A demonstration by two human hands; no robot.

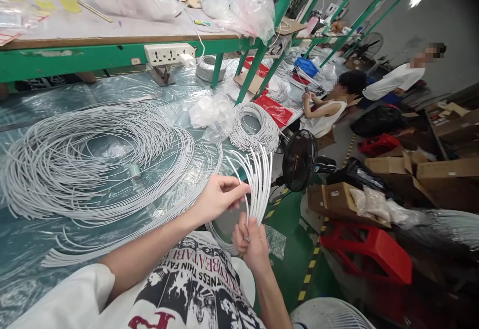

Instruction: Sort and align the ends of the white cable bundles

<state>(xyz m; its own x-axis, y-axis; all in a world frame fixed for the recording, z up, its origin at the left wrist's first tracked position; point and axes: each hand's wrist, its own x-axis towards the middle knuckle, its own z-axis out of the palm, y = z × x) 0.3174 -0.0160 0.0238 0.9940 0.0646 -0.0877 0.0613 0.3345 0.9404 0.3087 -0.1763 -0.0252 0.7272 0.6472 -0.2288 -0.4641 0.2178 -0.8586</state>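
My right hand (253, 243) is wrapped around a bundle of thin white cables (261, 181), whose ends fan out upward above my fist. Just above it, at the bundle's left side, my left hand (221, 196) pinches one cable between thumb and fingers. More of the same cable trails down and behind my hands toward the table. A large loose coil of grey-white cable (48, 159) spreads over the plastic-covered table (164, 236) at left. Beyond my hands lies a smaller, tighter cable coil (239, 132).
A black fan (299, 162) stands right of my hands. A shelf (127, 32) with a power strip (169, 53) runs above the table. Red plastic stools (368, 251) and cardboard boxes (335, 199) are at right. Two people (325, 117) are farther back, near a red tray (275, 111).
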